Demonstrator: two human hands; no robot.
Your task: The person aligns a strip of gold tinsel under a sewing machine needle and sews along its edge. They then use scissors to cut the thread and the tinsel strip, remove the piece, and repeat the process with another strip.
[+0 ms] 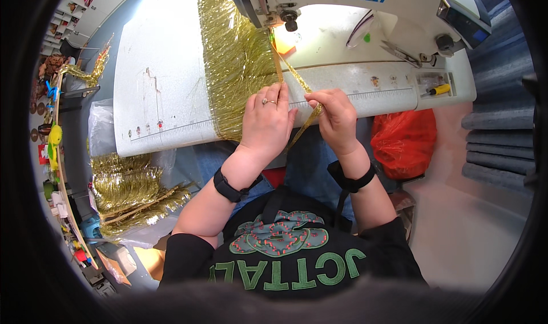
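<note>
A length of gold tinsel fringe [234, 58] lies across the sewing table, its band edge running up to the presser foot area of a white sewing machine [391, 7]. My left hand [265, 118] rests with fingers extended on the fringe's band edge, a ring on one finger. Just to its right, my right hand [334, 118] pinches a narrow gold sequined ribbon [295, 74], which runs up toward the needle area and hangs past the table's front edge below my fingers.
The white table [160, 55] has a ruler along its front. Metal scissors [399, 53] and a yellow-handled screwdriver [439, 89] lie at the right. Below are a red bag [402, 144] and, at left, piled gold fringe [128, 192] with clear plastic. Grey fabric [496, 135] hangs at far right.
</note>
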